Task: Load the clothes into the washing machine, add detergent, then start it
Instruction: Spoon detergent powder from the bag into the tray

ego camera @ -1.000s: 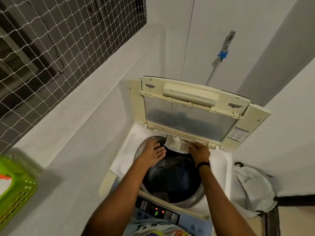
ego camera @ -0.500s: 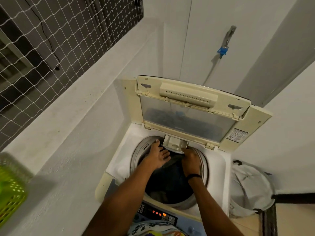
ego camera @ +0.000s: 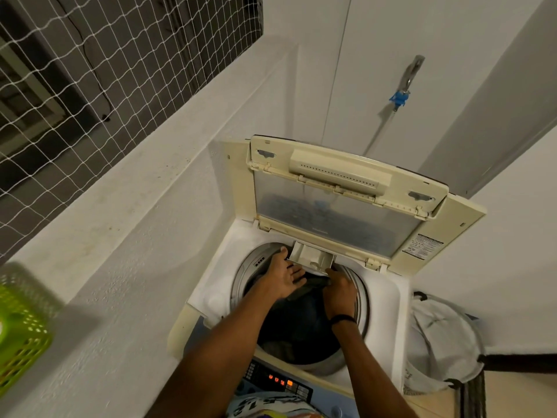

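Note:
A cream top-loading washing machine [ego camera: 211, 285] stands with its lid [ego camera: 337, 206] raised against the wall. Dark clothes [ego camera: 301, 324] fill the drum. A small detergent drawer [ego camera: 312, 256] juts out at the drum's back rim. My left hand [ego camera: 283, 277] lies flat with fingers spread at the drum's upper left, its thumb near the drawer's left corner. My right hand [ego camera: 339, 292] is curled on a dark garment just below the drawer's right end. The control panel [ego camera: 277, 381] near me shows orange lights.
A white laundry hamper [ego camera: 443, 339] stands right of the machine. A green plastic basket [ego camera: 21, 336] sits on the ledge at far left. A white wall ledge runs along the left under a netted window [ego camera: 90, 70]. A tap with a blue fitting [ego camera: 399, 98] hangs above.
My right hand dropped from the drawer's front down into the drum and closed on dark cloth. The left hand stayed at the rim. The view shifted slightly.

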`<state>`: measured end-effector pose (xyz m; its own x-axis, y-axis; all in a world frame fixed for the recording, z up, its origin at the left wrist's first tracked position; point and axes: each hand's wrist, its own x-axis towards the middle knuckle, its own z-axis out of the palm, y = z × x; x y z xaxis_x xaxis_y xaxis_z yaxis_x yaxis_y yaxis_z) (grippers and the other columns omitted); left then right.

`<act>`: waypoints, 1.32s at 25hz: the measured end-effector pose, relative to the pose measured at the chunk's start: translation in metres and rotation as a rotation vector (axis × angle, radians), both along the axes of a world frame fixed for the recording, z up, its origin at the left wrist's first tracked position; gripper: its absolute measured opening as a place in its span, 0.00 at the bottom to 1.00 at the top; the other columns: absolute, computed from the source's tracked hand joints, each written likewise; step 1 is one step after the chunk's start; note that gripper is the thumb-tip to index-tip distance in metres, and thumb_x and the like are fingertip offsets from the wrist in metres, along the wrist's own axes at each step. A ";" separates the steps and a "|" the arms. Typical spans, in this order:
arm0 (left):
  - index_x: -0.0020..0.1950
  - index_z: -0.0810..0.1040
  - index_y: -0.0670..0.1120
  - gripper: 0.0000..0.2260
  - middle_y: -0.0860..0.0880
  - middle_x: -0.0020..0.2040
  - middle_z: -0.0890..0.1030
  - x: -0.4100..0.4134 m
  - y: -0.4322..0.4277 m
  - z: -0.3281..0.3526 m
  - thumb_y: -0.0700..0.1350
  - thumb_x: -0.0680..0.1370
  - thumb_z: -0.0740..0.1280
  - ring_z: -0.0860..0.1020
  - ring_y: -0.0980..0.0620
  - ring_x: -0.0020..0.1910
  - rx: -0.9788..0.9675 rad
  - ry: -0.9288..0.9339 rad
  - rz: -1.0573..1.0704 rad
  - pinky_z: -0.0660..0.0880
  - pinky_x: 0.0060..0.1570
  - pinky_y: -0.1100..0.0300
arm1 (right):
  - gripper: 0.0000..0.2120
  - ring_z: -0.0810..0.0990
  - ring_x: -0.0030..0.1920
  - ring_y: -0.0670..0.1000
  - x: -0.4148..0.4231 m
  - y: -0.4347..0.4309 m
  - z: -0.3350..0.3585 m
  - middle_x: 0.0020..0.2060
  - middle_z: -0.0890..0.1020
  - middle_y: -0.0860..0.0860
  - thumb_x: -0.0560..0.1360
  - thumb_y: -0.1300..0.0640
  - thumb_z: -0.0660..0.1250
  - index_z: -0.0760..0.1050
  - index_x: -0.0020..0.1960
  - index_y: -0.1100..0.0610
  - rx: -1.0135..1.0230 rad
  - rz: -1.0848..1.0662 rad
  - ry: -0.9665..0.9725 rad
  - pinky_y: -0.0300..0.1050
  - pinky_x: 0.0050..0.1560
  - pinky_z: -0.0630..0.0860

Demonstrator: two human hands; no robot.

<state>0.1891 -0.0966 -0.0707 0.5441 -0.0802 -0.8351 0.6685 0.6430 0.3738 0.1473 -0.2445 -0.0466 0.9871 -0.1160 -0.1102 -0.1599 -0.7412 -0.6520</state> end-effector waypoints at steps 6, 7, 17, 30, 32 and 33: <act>0.77 0.63 0.41 0.31 0.38 0.71 0.72 -0.010 0.023 0.021 0.61 0.82 0.58 0.73 0.41 0.68 0.017 -0.086 0.060 0.72 0.64 0.46 | 0.12 0.82 0.47 0.55 0.020 0.000 -0.005 0.49 0.85 0.58 0.73 0.63 0.67 0.82 0.55 0.58 0.348 -0.284 0.152 0.54 0.56 0.80; 0.76 0.64 0.41 0.30 0.38 0.71 0.73 -0.013 0.030 0.031 0.60 0.82 0.58 0.74 0.40 0.67 0.035 -0.109 0.078 0.73 0.64 0.47 | 0.09 0.82 0.45 0.54 0.022 0.003 0.002 0.48 0.85 0.59 0.73 0.63 0.67 0.82 0.52 0.59 0.503 -0.313 0.227 0.55 0.56 0.80; 0.64 0.78 0.44 0.14 0.42 0.57 0.84 -0.101 0.151 0.188 0.47 0.81 0.65 0.82 0.46 0.53 0.353 -0.339 0.508 0.78 0.54 0.57 | 0.08 0.83 0.49 0.57 -0.003 0.115 0.104 0.47 0.84 0.61 0.76 0.66 0.64 0.78 0.53 0.66 1.377 -0.111 0.580 0.45 0.52 0.81; 0.46 0.83 0.45 0.06 0.49 0.41 0.85 -0.314 0.272 0.291 0.45 0.80 0.68 0.78 0.54 0.35 1.276 -0.307 1.104 0.74 0.35 0.62 | 0.10 0.86 0.43 0.61 -0.094 0.309 0.238 0.41 0.84 0.68 0.76 0.73 0.59 0.79 0.50 0.73 1.087 0.793 0.653 0.47 0.45 0.84; 0.45 0.82 0.49 0.05 0.50 0.41 0.85 -0.335 0.292 0.281 0.48 0.79 0.69 0.81 0.51 0.38 1.355 -0.163 1.104 0.77 0.41 0.56 | 0.09 0.86 0.38 0.58 -0.108 0.337 0.245 0.40 0.84 0.68 0.74 0.73 0.61 0.80 0.47 0.72 0.892 0.828 0.582 0.46 0.42 0.84; 0.46 0.82 0.50 0.05 0.50 0.42 0.85 -0.343 0.301 0.272 0.49 0.78 0.69 0.82 0.49 0.41 1.397 -0.081 1.047 0.79 0.47 0.52 | 0.09 0.86 0.37 0.56 -0.115 0.350 0.246 0.40 0.84 0.66 0.74 0.70 0.62 0.81 0.45 0.69 0.772 0.849 0.495 0.47 0.41 0.84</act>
<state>-0.1537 0.2045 0.2013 -0.0685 0.9955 0.0654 0.1712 -0.0529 0.9838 0.0327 0.1051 0.1993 0.5512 0.7970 -0.2469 -0.1709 -0.1817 -0.9684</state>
